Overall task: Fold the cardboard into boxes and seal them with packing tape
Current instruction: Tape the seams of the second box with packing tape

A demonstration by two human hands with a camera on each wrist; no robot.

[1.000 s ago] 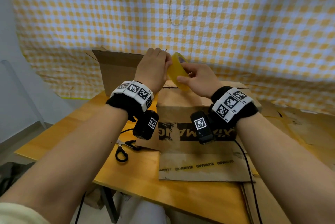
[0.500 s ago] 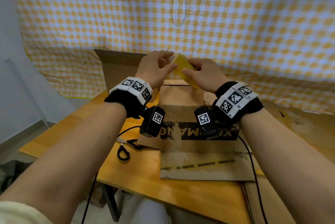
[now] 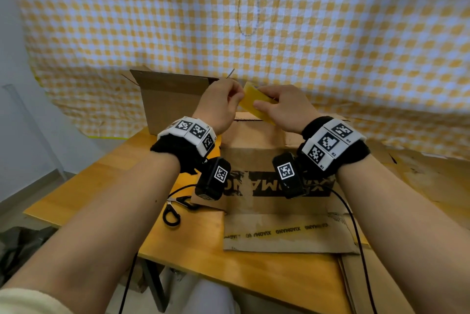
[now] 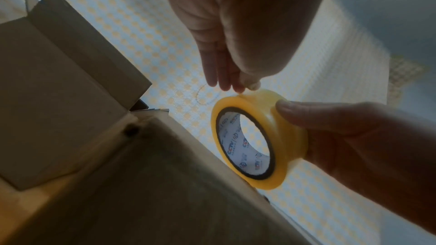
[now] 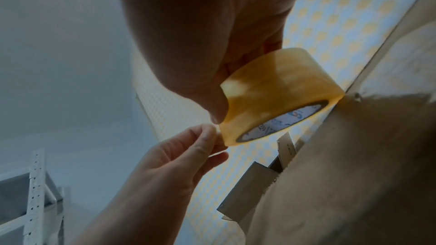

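A roll of yellow packing tape [image 3: 256, 103] is held in the air above the cardboard box [image 3: 277, 178], between the two raised hands. The roll is grasped by the right hand [image 3: 287, 110], with the thumb curled over the outer band and the fingers round the far side; in the left wrist view the white printed core [image 4: 244, 143] is seen through the open ring. The edge of the roll is pinched by the fingertips of the left hand [image 3: 220, 105], thumb against forefinger, at the rim nearest that hand [image 5: 213, 137]. Whether a loose end of tape is caught in that pinch cannot be told.

The box lies on the wooden table [image 3: 106, 186] just below the hands, with black printed letters across its near face and a flap spread flat toward the table's front edge. A second box [image 3: 173, 100] is stood upright behind the left hand, its top flaps open. A pair of black-handled scissors [image 3: 174, 209] is laid on the table beside the near box, on its left. A yellow and white checked cloth [image 3: 305, 33] is hung behind everything. Marker bands and a small camera are worn on each wrist.
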